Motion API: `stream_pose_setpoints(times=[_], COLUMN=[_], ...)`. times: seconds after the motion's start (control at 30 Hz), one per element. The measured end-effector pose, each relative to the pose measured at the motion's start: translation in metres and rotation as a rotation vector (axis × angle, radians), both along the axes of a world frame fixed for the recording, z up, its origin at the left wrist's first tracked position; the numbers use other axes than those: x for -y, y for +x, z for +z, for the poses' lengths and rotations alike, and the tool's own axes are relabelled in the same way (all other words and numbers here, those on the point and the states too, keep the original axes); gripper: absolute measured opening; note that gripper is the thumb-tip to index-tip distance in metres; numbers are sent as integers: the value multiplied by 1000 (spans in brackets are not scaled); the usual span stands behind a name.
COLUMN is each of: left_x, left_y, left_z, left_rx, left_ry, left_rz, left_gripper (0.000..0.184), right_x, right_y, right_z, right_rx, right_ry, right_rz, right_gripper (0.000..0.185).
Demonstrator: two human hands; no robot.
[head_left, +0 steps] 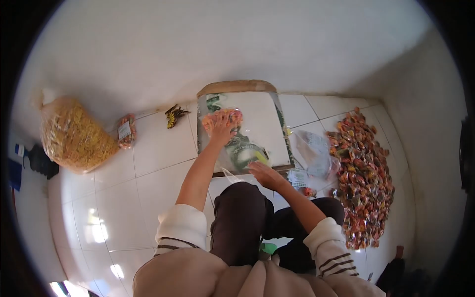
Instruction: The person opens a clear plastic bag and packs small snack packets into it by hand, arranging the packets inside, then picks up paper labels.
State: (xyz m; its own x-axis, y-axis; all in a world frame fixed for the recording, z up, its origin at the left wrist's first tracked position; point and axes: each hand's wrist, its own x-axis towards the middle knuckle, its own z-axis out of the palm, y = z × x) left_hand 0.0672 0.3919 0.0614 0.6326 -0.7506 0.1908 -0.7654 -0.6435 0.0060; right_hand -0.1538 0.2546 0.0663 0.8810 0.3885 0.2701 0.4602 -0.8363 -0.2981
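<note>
Left hand (222,126) lies palm down on a clear bag of orange-red pieces (208,120), fingers apart, pressing from above rather than wrapped around it. From my remote feed, that bag sits directly beneath the palm, on the far left part of a white printed board (264,119) with a brown cardboard edge (237,86) just beyond the fingertips.

Right hand (265,175) is nearer the body, low over the board's near edge, fingers reaching inward beside a yellow-green patch of print. I cannot tell from here whether those fingers pinch anything.

Just right of the right hand I note label cards (298,177) on the tiled floor (116,198), with loose clear plastic (314,153) slightly beyond them. Farther right of that hand spreads a heap of small wrapped packets (363,183).

Left of the left hand, well apart from it, I log a yellow-and-black bundle (173,116), then a small labelled bag (126,131), and farthest out a bulging sack of yellow pieces (79,136). A dark-trousered knee (241,213) rises between the two forearms.
</note>
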Motion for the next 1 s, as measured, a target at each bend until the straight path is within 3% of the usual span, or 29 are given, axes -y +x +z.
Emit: stream_pose_setpoints(times=[0.07,0.13,0.2,0.27,0.33,0.4,0.43,0.5,0.57,0.67,0.73,0.8,0.87,0.93,0.97,1.0], left_x=[8,24,50,80,109,134,148,177,210,257,290,316,331,338,339,343], left_y=[-11,-30,-46,-58,-79,-115,-136,-172,-204,-253,-282,-309,-337,-360,-369,-376], left_z=[21,48,71,85,105,130,138,147,141,121,81,38,1,-42,-59,-77], left_rx=[-15,-100,-186,-583,-537,-883,-876,-943,-1019,-1004,-1041,-1022,-1088,-958,-988,-1008], left_ry=[-103,-34,36,36,17,-308,-436,-432,-435,-277,-227,-167,-61,-61,-32,-6], left_rz=[35,-11,-65,-175,-343,-513,-563,-615,-684,-759,-792,-878,-841,-793,-744,-739], left_gripper=[55,53,50,47,43,37,31,29,28,28,27,25,25,27,32,32], right_x=[13,21,31,59,92,126,153,183,192,217,227,244,244,246,244,241], right_y=[-11,-20,-29,-38,-52,-82,-96,-133,-177,-241,-276,-307,-324,-336,-339,-340], right_z=[23,43,72,87,111,137,137,138,150,122,87,33,-7,-57,-79,-97], right_rx=[-154,-20,-349,-322,-282,-84,49,177,189,51,90,34,-6,-19,-83,-110], right_ry=[-12,-26,-176,-127,-152,-18,-13,3,346,596,699,606,680,524,583,598], right_rz=[32,27,-140,-279,-445,-613,-659,-736,-1003,-1270,-1360,-1447,-1500,-1531,-1597,-1611], right_gripper=[16,13,17,23,23,22,21,21,20,20,18,18,18,16,28,28])
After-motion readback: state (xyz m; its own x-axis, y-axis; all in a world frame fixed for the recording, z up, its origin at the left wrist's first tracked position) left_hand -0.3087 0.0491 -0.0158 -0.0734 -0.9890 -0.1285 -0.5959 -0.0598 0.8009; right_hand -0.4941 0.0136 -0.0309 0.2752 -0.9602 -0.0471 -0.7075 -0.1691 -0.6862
